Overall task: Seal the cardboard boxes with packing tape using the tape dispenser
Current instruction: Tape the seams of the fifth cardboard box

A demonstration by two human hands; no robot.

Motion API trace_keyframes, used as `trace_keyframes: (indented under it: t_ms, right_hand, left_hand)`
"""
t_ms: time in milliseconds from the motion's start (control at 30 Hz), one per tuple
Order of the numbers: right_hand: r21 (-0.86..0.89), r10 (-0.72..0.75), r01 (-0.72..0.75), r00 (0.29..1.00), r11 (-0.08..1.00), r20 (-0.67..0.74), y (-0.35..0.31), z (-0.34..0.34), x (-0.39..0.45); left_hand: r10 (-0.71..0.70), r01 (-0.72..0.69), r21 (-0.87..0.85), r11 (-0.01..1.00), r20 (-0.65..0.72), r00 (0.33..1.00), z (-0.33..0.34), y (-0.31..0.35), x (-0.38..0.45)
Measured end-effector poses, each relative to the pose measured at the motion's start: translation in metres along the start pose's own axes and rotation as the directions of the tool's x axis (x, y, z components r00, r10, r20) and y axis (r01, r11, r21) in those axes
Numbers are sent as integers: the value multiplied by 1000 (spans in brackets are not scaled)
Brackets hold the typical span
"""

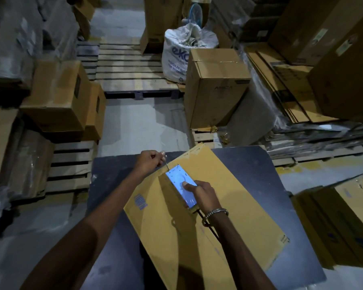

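A yellow-brown cardboard box (228, 210) lies tilted on a dark table (281, 181). On its top rests a pale blue tape dispenser (179, 185), and my right hand (201, 195) grips it with the thumb pressed on its upper face. My left hand (149, 161) is at the box's far left edge, fingers pinched on the end of a clear strip of tape (166, 164) that runs from the dispenser's front. A metal bracelet is on my right wrist.
Brown boxes (214, 86) stand on wooden pallets ahead and to the left (61, 97). A white woven sack (180, 53) sits behind. Flattened cardboard (281, 84) is stacked at the right, and another yellow box (348, 218) sits beside the table.
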State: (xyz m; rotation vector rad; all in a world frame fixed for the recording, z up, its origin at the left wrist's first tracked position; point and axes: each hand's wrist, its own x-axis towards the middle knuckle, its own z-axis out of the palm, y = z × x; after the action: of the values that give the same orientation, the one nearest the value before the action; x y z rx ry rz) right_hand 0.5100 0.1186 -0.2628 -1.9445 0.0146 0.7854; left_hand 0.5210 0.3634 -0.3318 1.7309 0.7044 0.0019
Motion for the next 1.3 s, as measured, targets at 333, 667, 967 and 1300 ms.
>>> trace_keyframes:
  t_ms: [333, 667, 967, 1300]
  right_hand:
    - [-126, 72, -74, 997, 989, -25, -9, 10, 20]
    - [-230, 100, -110, 993, 967, -55, -12, 17, 32]
    - [-259, 116, -133, 990, 957, -80, -12, 20, 36]
    - [-409, 96, -191, 965, 892, -242, -13, 32, 31]
  left_hand:
    - [-72, 70, 94, 993, 19, 997, 15, -22, 16]
    - [-152, 131, 274, 953, 55, 987, 8, -25, 18]
    - [99, -103, 111, 988, 42, 994, 5, -12, -9]
    - [380, -315, 476, 821, -46, 924, 6, -15, -27]
